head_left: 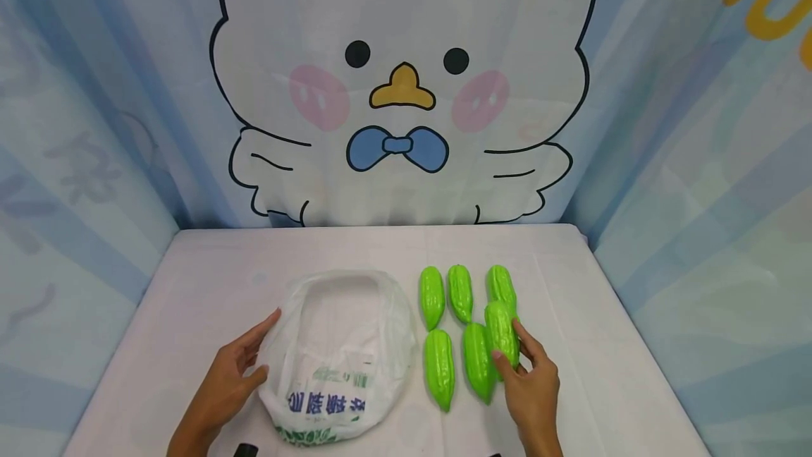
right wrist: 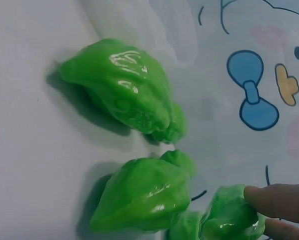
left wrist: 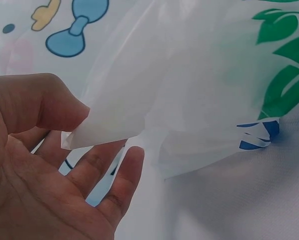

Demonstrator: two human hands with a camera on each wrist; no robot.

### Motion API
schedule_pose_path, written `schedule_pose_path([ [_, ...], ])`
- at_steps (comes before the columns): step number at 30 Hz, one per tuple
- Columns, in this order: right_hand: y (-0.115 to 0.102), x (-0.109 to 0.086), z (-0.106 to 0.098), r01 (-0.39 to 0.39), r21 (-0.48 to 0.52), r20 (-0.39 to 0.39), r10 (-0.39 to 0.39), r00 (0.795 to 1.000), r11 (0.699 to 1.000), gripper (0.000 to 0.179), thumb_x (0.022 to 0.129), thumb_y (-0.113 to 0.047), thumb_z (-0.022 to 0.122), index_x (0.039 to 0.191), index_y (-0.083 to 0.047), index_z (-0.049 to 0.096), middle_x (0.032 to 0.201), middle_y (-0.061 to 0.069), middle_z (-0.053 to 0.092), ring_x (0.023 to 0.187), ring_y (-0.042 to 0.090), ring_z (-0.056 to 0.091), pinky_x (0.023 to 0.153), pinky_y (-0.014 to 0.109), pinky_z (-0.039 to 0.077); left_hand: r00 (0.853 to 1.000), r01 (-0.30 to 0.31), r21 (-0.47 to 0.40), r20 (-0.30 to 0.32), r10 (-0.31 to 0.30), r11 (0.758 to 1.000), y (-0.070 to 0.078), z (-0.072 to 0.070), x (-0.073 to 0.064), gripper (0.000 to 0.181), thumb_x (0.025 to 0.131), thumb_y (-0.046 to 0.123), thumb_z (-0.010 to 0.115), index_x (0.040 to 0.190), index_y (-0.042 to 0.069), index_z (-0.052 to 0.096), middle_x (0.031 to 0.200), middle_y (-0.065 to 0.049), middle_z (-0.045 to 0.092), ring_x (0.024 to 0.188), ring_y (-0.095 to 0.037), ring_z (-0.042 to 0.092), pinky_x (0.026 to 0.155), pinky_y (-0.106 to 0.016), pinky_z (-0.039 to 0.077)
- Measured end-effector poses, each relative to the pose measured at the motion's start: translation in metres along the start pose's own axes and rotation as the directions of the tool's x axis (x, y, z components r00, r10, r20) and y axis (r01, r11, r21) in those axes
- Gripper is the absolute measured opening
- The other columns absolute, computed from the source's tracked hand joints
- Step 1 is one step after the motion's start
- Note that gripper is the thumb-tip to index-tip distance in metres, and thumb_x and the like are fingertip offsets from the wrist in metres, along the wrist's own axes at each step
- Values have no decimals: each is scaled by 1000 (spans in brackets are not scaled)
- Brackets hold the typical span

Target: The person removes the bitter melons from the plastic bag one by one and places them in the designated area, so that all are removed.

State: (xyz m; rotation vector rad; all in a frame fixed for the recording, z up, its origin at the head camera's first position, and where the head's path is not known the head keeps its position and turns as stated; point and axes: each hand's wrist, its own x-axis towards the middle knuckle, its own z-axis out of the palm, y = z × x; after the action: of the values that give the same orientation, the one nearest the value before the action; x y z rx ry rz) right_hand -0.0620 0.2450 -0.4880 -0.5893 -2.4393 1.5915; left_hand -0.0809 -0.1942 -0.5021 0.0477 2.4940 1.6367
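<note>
A white translucent plastic bag [head_left: 400,344] with blue lettering and green leaf print lies spread on the table, its wide mouth open. My left hand [head_left: 231,376] is at the bag's left side; in the left wrist view the thumb [left wrist: 64,107] and fingers pinch the edge of the bag film [left wrist: 189,80]. My right hand [head_left: 536,386] grips a glossy bright-green bitter melon [head_left: 500,330] between thumb and fingers, in front of other melons. Several more bitter melons lie right of the bag, among them a near one [head_left: 439,369] and another [head_left: 478,362] beside the held one.
A white cloth covers the table [head_left: 622,372]. Behind it hangs a curtain [head_left: 406,196] printed with a cartoon bird, and blue-white curtains [head_left: 710,231] close off both sides. A small dark object [head_left: 245,450] shows at the bottom edge near the left forearm.
</note>
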Motion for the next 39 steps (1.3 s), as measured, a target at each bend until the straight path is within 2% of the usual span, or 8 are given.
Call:
schedule_pose_path([
  [3, 5, 0, -7, -4, -14, -18, 3, 1000, 1000, 70, 95, 1, 73, 160, -12, 49, 159, 21, 49, 145, 40, 52, 95, 21, 59, 1000, 1, -1, 0, -1, 1000, 0, 0, 0, 84, 90, -7, 62, 167, 18, 37, 171, -2, 37, 155, -32, 40, 110, -18, 45],
  [5, 9, 1, -11, -11, -25, -30, 10, 999, 1000, 71, 95, 1, 73, 160, -12, 49, 158, 23, 49, 144, 44, 53, 92, 20, 59, 1000, -4, -9, 2, 4, 1000, 0, 0, 0, 84, 90, -7, 62, 167, 17, 38, 171, -2, 36, 155, -33, 39, 107, -11, 43],
  [13, 26, 5, -24, -50, -54, -84, 46, 995, 997, 71, 95, 1, 73, 160, -11, 49, 157, 28, 49, 141, 50, 54, 86, 18, 60, 1000, -15, -2, -4, 15, 1000, 1, -1, 0, 83, 90, -7, 62, 166, 15, 38, 171, -3, 37, 154, -30, 39, 108, -11, 42],
  [20, 36, 7, -31, -104, -109, -118, 91, 989, 989, 71, 95, 0, 73, 161, -12, 49, 158, 28, 50, 144, 50, 51, 96, 33, 61, 1000, -3, 9, -5, 3, 1000, 1, 0, 1, 83, 90, -8, 61, 166, 15, 38, 171, -3, 37, 155, -32, 39, 110, -16, 43],
  [23, 39, 8, -31, -125, -124, -119, 110, 987, 984, 71, 95, 0, 72, 161, -13, 48, 159, 28, 49, 145, 49, 50, 102, 43, 59, 1000, 6, 14, -7, -5, 1000, 1, 1, 1, 83, 90, -8, 61, 166, 15, 38, 171, -3, 37, 155, -33, 40, 116, -34, 46],
  [26, 41, 10, -30, -135, -120, -107, 123, 987, 983, 71, 95, 2, 70, 161, -11, 47, 160, 29, 47, 147, 51, 47, 109, 55, 53, 1000, 6, 7, -8, -6, 1000, 1, 1, 1, 83, 90, -7, 61, 166, 15, 38, 171, -3, 36, 156, -34, 39, 119, -52, 40],
  [31, 45, 12, -29, -156, -107, -91, 146, 985, 982, 71, 95, 4, 69, 161, -9, 47, 160, 32, 45, 149, 54, 42, 115, 65, 46, 1000, 7, 7, -4, -7, 1000, 2, 2, 1, 83, 90, -7, 61, 167, 15, 37, 172, -3, 35, 157, -35, 38, 120, -55, 38],
  [39, 47, 15, -27, -170, -139, -81, 160, 984, 976, 72, 94, 2, 70, 161, -10, 47, 162, 29, 45, 151, 52, 41, 119, 66, 40, 999, -28, 24, -24, 29, 999, 4, 3, 1, 76, 97, 5, 68, 166, 15, 38, 172, -2, 35, 156, -36, 38, 119, -55, 39],
])
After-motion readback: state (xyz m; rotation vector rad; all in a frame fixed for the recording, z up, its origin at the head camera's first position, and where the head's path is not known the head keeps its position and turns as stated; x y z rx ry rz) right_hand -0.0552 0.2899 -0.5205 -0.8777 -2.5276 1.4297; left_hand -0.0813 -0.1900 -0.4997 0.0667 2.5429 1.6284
